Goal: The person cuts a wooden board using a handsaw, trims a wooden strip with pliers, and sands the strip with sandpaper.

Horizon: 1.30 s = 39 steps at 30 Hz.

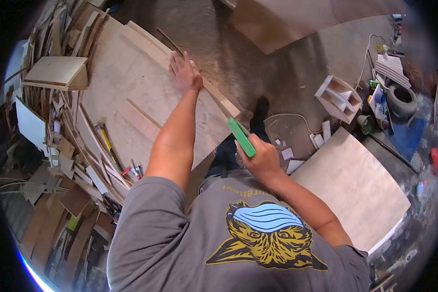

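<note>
My left hand (185, 73) lies with its fingers stretched out on a long wooden strip (219, 98) along the upper right edge of a large pale board (117, 73). A thin dark stick (168, 39) shows just beyond its fingers. My right hand (261, 156) is wrapped round a green tool handle (241, 137), whose far end is at the board's right corner. The rest of that tool is hard to make out. A narrow wooden piece (143, 114) lies on the board left of my left forearm.
Wood offcuts (73, 141) are piled at the left, near a yellow-handled hammer (107, 141). Another pale sheet (355, 185) lies at the right. Beyond it are a wooden box with compartments (339, 99), a tyre (402, 101) and a cable (297, 116) on the floor.
</note>
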{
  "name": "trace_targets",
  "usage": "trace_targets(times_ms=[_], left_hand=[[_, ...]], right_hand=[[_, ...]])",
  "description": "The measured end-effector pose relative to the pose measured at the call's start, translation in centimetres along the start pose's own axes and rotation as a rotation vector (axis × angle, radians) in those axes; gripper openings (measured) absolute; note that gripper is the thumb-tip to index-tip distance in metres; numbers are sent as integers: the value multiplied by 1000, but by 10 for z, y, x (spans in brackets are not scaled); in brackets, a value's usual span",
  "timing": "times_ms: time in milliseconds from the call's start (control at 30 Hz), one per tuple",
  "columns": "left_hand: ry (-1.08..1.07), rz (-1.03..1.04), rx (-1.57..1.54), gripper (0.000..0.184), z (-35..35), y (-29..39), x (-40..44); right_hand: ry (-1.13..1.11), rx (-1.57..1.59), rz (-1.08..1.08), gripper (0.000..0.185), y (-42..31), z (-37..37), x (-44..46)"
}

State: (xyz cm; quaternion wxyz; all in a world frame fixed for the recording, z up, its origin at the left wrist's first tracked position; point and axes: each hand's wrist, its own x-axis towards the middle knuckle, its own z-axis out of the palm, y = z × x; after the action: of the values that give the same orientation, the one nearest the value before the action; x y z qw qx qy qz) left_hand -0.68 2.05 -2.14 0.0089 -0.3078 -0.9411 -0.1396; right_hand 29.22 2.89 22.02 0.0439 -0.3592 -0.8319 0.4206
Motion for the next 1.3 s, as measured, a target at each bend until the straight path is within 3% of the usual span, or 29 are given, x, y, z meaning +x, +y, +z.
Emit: trace_targets(times_ms=[167, 467, 633, 733, 967, 1133, 1300], left_hand=[[21, 9, -1, 52, 5, -4, -1], [29, -7, -50, 50, 7, -3, 1], [5, -10, -51, 51, 1, 1, 1], [-21, -15, -37, 51, 1, -5, 0], [11, 2, -26, 51, 5, -4, 1], [36, 29, 0, 51, 1, -4, -9], [44, 6, -30, 51, 4, -3, 0]], right_hand=[[27, 24, 3, 27, 3, 12, 13], [-1, 132, 119, 28, -10, -72, -62], [0, 76, 46, 30, 19, -1, 16], [-7, 118, 38, 30, 15, 0, 27], [-26, 104, 44, 24, -11, -72, -43], [33, 30, -41, 26, 24, -11, 0], [-20, 108, 60, 28, 18, -15, 11]])
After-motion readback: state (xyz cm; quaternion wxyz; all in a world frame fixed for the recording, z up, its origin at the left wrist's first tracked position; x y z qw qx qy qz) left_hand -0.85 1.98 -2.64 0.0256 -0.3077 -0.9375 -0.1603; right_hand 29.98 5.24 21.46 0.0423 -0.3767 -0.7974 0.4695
